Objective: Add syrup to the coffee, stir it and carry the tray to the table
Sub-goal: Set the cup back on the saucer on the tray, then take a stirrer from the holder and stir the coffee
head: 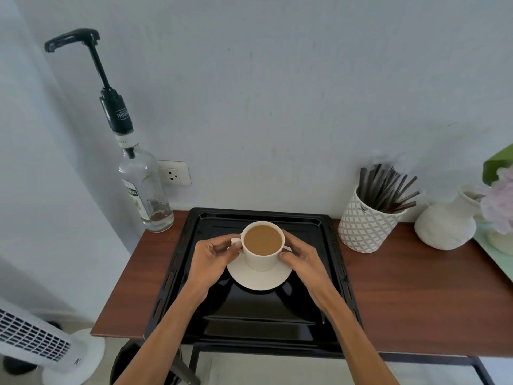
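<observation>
A white cup (262,258) of milky coffee stands on a white saucer (258,279) in the middle of a black tray (258,315) on a brown wooden shelf. My left hand (212,257) pinches the cup's handle on its left side. My right hand (301,258) wraps around the cup's right side, fingertips touching the wall. A clear glass syrup bottle (145,190) with a tall black pump stands at the shelf's far left corner, apart from both hands. A patterned white pot of dark stir sticks (372,215) stands right of the tray.
A white vase (447,223) and pale flowers (499,201) sit at the far right on a light tray. A wall socket (175,173) is behind the bottle. A white tower fan (41,343) stands on the floor at lower left. The wall is close behind the shelf.
</observation>
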`<state>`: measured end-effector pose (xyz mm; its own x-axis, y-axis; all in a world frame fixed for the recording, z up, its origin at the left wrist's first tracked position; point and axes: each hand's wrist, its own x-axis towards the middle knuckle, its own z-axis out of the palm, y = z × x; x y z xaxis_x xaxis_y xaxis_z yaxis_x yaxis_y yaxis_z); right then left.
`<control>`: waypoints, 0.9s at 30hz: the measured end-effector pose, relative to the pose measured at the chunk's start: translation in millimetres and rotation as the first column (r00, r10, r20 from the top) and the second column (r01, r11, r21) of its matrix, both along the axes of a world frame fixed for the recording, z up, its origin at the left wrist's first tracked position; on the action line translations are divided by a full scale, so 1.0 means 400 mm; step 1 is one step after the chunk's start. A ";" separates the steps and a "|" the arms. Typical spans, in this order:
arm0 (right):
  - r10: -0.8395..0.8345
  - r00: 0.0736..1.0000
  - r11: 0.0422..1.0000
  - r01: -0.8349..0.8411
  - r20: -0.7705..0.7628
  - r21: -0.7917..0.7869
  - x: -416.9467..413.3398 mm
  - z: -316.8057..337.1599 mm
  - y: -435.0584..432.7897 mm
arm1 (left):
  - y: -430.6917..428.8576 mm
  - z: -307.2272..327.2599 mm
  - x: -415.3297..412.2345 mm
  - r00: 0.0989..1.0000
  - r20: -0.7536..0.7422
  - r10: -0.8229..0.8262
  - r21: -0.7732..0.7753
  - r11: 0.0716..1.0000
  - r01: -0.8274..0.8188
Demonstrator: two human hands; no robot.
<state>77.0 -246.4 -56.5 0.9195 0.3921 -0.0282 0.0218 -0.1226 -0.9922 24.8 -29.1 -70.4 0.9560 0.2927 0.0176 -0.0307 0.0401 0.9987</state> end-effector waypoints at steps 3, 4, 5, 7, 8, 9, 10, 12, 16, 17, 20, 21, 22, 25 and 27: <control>-0.001 1.000 1.000 0.001 0.003 -0.010 0.003 -0.002 -0.001 | -0.001 0.002 0.000 1.000 -0.011 0.002 0.011 1.000 -0.002; 0.000 1.000 1.000 0.000 0.010 -0.020 0.004 0.000 -0.003 | 0.000 0.002 -0.001 1.000 -0.014 0.005 0.011 1.000 -0.004; 0.004 1.000 0.999 -0.003 0.018 -0.033 0.006 0.005 -0.007 | 0.001 0.002 -0.002 1.000 -0.017 0.007 0.009 1.000 -0.007; 0.003 1.000 0.997 -0.001 0.027 -0.078 0.012 0.020 -0.022 | 0.004 0.002 -0.003 1.000 -0.025 0.009 0.005 1.000 -0.009; -0.007 0.999 0.994 0.011 0.036 -0.111 0.017 0.031 -0.034 | 0.005 0.002 -0.004 0.999 -0.030 0.009 0.003 1.000 -0.009; -0.022 0.998 0.988 0.031 0.059 -0.153 0.021 0.043 -0.048 | 0.004 0.000 -0.005 0.999 -0.034 0.010 -0.003 1.000 -0.010; -0.047 0.993 0.977 0.067 0.104 -0.200 0.026 0.059 -0.064 | 0.004 -0.003 -0.006 0.999 -0.034 0.016 -0.010 1.000 -0.016; -0.109 0.962 0.939 0.181 0.249 -0.292 0.036 0.098 -0.098 | 0.001 -0.005 -0.008 0.999 -0.032 0.036 -0.018 0.999 -0.036; -0.264 0.806 0.806 0.486 0.529 -0.338 0.042 0.180 -0.178 | -0.001 -0.008 -0.009 0.998 -0.044 0.050 -0.007 0.999 -0.050; -0.305 0.762 0.762 0.555 0.571 -0.333 0.044 0.197 -0.198 | 0.000 -0.007 -0.010 0.998 -0.047 0.049 -0.006 0.999 -0.049; -0.388 0.641 0.633 0.707 0.662 -0.314 0.053 0.228 -0.257 | 0.001 0.000 -0.012 0.997 -0.059 0.046 -0.010 0.999 -0.047; -0.409 0.610 0.602 0.739 0.679 -0.301 0.057 0.233 -0.273 | 0.000 0.002 -0.012 0.997 -0.062 0.042 -0.011 0.999 -0.043; -0.428 0.589 0.581 0.760 0.685 -0.291 0.062 0.235 -0.286 | 0.000 0.004 -0.013 0.997 -0.065 0.038 -0.012 0.999 -0.039; -0.453 0.597 0.558 0.769 0.662 -0.312 0.077 0.236 -0.310 | 0.003 0.008 -0.013 0.997 -0.076 0.022 -0.017 1.000 -0.024; -0.454 0.617 0.561 0.759 0.643 -0.332 0.089 0.231 -0.321 | 0.004 0.010 -0.012 0.997 -0.079 0.013 -0.016 1.000 -0.014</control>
<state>112.7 -375.0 35.8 0.8704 -0.2174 0.4418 0.1287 -0.7657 -0.6302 20.0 -27.4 -66.3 0.9503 0.3050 -0.0625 0.0475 0.0564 0.9973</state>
